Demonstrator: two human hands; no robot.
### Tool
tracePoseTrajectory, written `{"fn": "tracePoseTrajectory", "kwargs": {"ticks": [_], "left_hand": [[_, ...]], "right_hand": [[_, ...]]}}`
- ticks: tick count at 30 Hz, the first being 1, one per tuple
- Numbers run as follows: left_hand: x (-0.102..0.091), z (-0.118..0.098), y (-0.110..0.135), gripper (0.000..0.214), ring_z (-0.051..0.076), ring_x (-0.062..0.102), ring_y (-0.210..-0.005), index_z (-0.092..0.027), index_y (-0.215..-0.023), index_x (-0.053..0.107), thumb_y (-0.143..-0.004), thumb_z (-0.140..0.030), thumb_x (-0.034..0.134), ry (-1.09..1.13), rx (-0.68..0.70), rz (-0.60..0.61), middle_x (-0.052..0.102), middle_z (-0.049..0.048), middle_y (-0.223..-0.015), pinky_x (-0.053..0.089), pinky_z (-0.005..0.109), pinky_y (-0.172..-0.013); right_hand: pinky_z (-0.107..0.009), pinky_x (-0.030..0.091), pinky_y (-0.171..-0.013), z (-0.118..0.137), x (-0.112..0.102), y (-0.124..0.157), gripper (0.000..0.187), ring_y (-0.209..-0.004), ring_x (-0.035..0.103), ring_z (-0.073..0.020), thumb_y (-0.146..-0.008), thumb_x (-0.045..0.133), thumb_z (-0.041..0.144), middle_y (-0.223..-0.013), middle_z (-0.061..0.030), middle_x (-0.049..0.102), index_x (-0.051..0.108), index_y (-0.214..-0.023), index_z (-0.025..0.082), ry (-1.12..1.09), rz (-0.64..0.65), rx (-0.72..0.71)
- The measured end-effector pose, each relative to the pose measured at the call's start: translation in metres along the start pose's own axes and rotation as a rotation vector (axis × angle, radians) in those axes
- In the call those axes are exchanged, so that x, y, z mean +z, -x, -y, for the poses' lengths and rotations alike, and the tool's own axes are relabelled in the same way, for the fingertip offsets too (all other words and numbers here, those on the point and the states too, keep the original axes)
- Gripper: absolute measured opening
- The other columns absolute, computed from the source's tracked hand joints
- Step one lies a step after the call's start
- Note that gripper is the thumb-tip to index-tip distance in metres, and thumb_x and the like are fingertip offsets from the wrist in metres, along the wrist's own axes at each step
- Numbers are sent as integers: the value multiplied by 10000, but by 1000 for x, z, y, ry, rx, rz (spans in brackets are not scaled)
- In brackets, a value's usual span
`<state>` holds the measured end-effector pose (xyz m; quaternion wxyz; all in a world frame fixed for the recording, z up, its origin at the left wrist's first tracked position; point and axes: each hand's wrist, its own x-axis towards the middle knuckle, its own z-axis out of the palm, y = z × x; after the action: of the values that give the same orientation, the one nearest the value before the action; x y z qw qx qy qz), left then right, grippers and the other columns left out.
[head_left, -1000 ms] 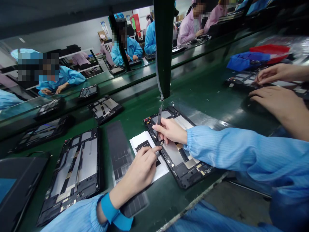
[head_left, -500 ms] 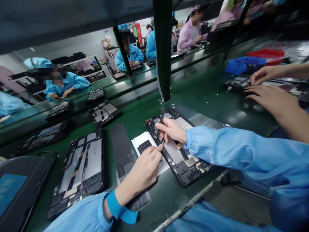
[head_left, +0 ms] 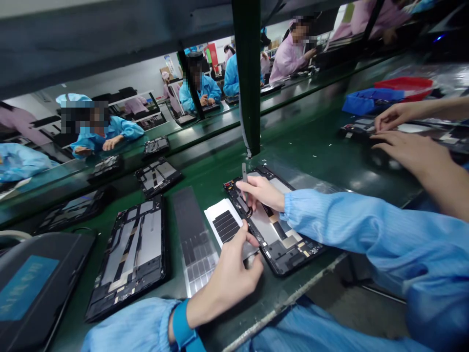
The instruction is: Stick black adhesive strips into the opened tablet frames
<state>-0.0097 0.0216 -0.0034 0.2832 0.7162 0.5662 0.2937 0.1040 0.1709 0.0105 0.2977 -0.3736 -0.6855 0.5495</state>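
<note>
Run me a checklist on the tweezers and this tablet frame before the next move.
1. Right hand gripping the black tweezers: ok.
2. Tweezer tips placed on the open tablet frame: cannot tell, the fingers hide them.
3. Left hand off the white card: not ok, it lies over the card's lower part.
4. Black strips on the card showing: ok.
5. Co-worker's hands apart from this frame: ok, they are at another tablet.

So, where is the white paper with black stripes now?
In the head view, the white paper lies on the green bench, between the dark strip sheet on its left and the open tablet frame on its right, with the left hand over its lower corner.
</note>
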Motion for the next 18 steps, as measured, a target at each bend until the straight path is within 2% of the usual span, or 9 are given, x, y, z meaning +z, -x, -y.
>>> {"fn": "tracePoseTrajectory", "kwargs": {"ticks": [2, 5, 7, 9, 11, 14, 16, 18], "left_hand": [[-10, -1, -10, 88, 168, 595, -826, -201, -826, 438, -750, -211, 480, 34, -56, -8, 623, 43, -886, 479, 282, -714], [-28, 8, -41, 175, 139, 584, -563, -176, -781, 465, -797, -348, 436, 14, -204, 21, 623, 24, -662, 445, 244, -547], [-35, 17, -63, 321, 123, 511, -407, -161, -643, 497, -795, -435, 428, -7, -285, 70, 556, 4, -475, 402, 241, -478], [-34, 23, -78, 410, 108, 446, -336, -166, -490, 462, -767, -468, 468, 19, -314, 77, 462, -11, -350, 373, 238, -449], [-28, 23, -83, 428, 103, 425, -315, -177, -444, 416, -751, -464, 498, 90, -319, 34, 397, -26, -301, 355, 228, -424], [-18, 12, -83, 349, 103, 463, -337, -186, -566, 392, -766, -459, 478, 246, -307, -82, 437, -47, -383, 343, 202, -382], [-19, 1, -83, 308, 87, 487, -391, -195, -636, 345, -763, -438, 485, 353, -278, -196, 462, -60, -491, 353, 177, -379], [-29, -7, -85, 303, 60, 465, -421, -198, -653, 305, -744, -392, 520, 437, -243, -329, 431, -75, -545, 357, 152, -388]], "right_hand": [[-208, 425, -413, 9, -19, 5, 279, -438, 532, -103, -861, 414, 325, -560, -22, 551, 458, -650, 148, 167, -46, -47], [-236, 415, -546, 13, -58, 18, 206, -631, 581, -167, -800, 500, 280, -666, -60, 598, 532, -649, 144, 683, -173, -77], [-256, 399, -582, 6, -79, 28, 227, -708, 587, -208, -799, 491, 299, -719, -89, 617, 551, -647, 141, 959, -204, 26], [-264, 396, -582, -6, -91, 36, 288, -707, 590, -217, -811, 458, 354, -722, -104, 625, 562, -653, 137, 1059, -146, 129], [-267, 397, -582, -19, -94, 41, 333, -694, 588, -211, -819, 425, 395, -728, -104, 628, 565, -662, 137, 1054, -103, 125], [-261, 387, -555, -31, -92, 39, 353, -658, 574, -194, -818, 409, 420, -707, -85, 619, 554, -652, 145, 917, -130, 89], [-235, 351, -480, -32, -89, 31, 358, -559, 535, -153, -798, 438, 456, -614, -52, 578, 553, -656, 148, 710, -101, 132], [-204, 259, -396, -27, -86, 19, 367, -413, 406, -91, -766, 485, 496, -465, 6, 454, 541, -668, 147, 456, -27, 173]]}}
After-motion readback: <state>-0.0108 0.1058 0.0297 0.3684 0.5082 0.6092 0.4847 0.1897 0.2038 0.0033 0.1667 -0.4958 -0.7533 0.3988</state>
